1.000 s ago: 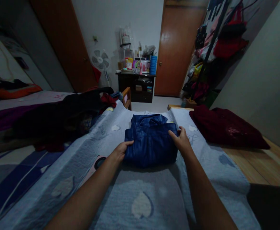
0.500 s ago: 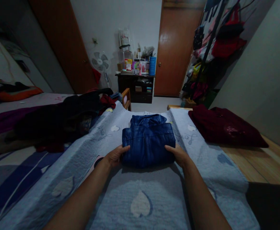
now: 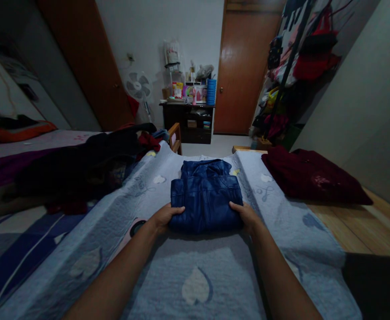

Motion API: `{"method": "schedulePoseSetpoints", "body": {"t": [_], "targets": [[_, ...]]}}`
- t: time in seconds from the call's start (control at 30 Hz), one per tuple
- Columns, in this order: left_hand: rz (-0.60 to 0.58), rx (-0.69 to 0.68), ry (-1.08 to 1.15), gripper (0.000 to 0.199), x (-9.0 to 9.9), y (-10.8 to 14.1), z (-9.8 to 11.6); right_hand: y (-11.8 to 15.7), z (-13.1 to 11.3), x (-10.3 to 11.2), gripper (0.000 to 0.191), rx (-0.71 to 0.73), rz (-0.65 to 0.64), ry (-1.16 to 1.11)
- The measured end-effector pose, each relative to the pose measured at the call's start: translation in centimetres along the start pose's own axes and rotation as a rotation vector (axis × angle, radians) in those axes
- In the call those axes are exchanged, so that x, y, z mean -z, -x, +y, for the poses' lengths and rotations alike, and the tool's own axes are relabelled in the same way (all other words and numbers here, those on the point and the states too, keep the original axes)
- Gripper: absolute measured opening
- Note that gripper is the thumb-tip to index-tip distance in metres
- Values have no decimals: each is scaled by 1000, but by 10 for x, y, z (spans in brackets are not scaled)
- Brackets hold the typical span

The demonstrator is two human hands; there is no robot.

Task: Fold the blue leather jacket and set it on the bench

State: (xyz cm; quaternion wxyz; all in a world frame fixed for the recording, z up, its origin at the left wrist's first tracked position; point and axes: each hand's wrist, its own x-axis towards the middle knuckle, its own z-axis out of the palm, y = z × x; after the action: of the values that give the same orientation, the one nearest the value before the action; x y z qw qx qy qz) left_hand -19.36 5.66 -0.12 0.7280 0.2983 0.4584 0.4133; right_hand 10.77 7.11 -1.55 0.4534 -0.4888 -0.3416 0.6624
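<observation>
A dark blue leather-look jacket, folded into a compact bundle, lies in the middle of the light blue quilted cover. At its left side edge, my left hand grips it with the thumb on top and the fingers underneath, out of sight. My right hand holds the opposite edge in the same way, thumb pressed on the upper face. The collar end of the bundle points away from me.
Dark clothes are heaped along the left. A folded maroon garment lies at the right, partly over a wooden surface. Near my left forearm is a pink item with a dark round patch. Behind stand a fan and a dark cabinet.
The folded bundle's upper layer sits slightly lower and flatter. Both hands keep their hold at its sides, with the left thumb a little farther in. The view has shifted slightly.
</observation>
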Motion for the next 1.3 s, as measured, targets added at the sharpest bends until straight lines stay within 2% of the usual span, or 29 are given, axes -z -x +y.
{"method": "schedulePoseSetpoints", "body": {"t": [0.13, 0.3, 0.5, 0.57, 0.73, 0.83, 0.93, 1.03, 1.17, 1.3], "targets": [[-13, -33, 13, 54, -3, 2, 5, 0, -4, -2, 45, 24, -35, -6], [-9, -82, 17, 55, -8, 3, 21, 5, -24, -10, 43, 39, -16, -15], [44, -124, 53, 46, -8, -20, 34, -6, -39, -16, 36, 35, 11, -18], [62, -84, 97, 43, -7, -32, 33, -13, -37, -15, 34, 2, 4, -31], [115, 176, 182, 34, -5, -50, 24, -20, -26, -11, 36, -145, 36, -65], [111, 166, 196, 31, -1, -42, 22, -13, -22, -4, 39, -107, -5, -88], [7, 61, 134, 38, 5, -26, 21, -6, -18, 3, 44, -20, -88, -90], [-91, 26, 54, 50, 7, -14, 19, -5, -15, 7, 49, 18, -130, -37], [-80, 25, 20, 50, 1, -11, 19, -8, -15, 4, 54, 50, -129, -37], [-48, -48, 17, 47, -7, -13, 30, -9, -27, -3, 53, 92, -103, -50]]}}
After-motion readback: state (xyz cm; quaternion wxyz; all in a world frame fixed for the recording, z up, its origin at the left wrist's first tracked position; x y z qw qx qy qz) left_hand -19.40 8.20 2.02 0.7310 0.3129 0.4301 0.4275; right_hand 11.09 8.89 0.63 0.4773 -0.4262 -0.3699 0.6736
